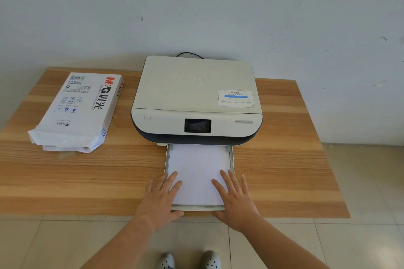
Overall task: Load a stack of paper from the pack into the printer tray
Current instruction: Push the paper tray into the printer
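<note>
- The stack of white paper sheets (197, 172) lies in the pulled-out grey plastic printer tray (231, 155), directly between and under the two hands; the tray juts from the front of the white-and-dark-blue flatbed printer (196, 102) just beyond the fingertips.
- The left hand (160, 197) rests flat with straight fingers over the near left corner of the sheets and tray; the right hand (234, 196) lies the same way over the near right corner. Both are released, gripping nothing, only pressing down.
- The step in hand looks like settling the sheets and then sliding the tray home. To do it well, I judge the hands should keep even pressure on both sides so the stack stays square against the side guides, and push straight toward the printer so the tray does not skew.
- Whether the sheets sit fully under the guides at the far end cannot be told.
- Well off beyond the left hand lies the opened white paper pack with red and black lettering (78, 113), its torn end toward the person.
- All of it sits on a striped light-wood tabletop (284, 159) against a pale grey wall (196, 6); a black cable (190, 54) loops behind the printer.
- Beneath the forearms, beige floor tiles (65, 244) and a pair of grey perforated shoes (188, 260) show.
</note>
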### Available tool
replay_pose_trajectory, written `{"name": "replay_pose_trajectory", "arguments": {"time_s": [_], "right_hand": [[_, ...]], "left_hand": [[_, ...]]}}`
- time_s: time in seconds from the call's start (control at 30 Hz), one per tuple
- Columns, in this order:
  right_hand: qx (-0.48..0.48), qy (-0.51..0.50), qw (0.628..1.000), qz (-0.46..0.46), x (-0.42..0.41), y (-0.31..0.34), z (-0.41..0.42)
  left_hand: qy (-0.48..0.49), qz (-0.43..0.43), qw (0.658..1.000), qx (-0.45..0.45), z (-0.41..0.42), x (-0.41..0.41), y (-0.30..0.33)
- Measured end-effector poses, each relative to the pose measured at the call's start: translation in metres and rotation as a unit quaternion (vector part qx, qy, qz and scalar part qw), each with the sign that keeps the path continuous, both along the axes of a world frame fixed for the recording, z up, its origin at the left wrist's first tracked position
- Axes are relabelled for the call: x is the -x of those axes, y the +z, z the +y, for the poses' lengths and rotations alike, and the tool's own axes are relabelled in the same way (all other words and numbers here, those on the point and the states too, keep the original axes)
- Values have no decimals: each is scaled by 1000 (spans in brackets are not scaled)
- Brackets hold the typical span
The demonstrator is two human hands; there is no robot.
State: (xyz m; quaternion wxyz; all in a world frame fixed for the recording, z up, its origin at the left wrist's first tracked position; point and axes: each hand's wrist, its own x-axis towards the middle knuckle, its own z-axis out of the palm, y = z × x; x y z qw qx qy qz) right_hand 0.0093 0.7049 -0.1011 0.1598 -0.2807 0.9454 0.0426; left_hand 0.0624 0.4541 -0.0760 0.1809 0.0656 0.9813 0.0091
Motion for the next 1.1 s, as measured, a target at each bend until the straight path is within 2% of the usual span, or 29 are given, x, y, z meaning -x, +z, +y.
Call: {"name": "replay_pose_trajectory", "arguments": {"time_s": [0.57, 0.77, 0.9, 1.1], "right_hand": [[5, -6, 1000, -6, 9, 9, 0], [-25, 12, 1000, -7, 17, 15, -4], [-28, -2, 999, -26, 19, 17, -8], [-34, 17, 999, 2, 27, 21, -12]], "left_hand": [[1, 39, 999, 25, -1, 5, -2], [8, -8, 1000, 20, -4, 8, 0], [20, -3, 1000, -1, -5, 10, 1], [34, 4, 999, 19, -6, 17, 4]]}}
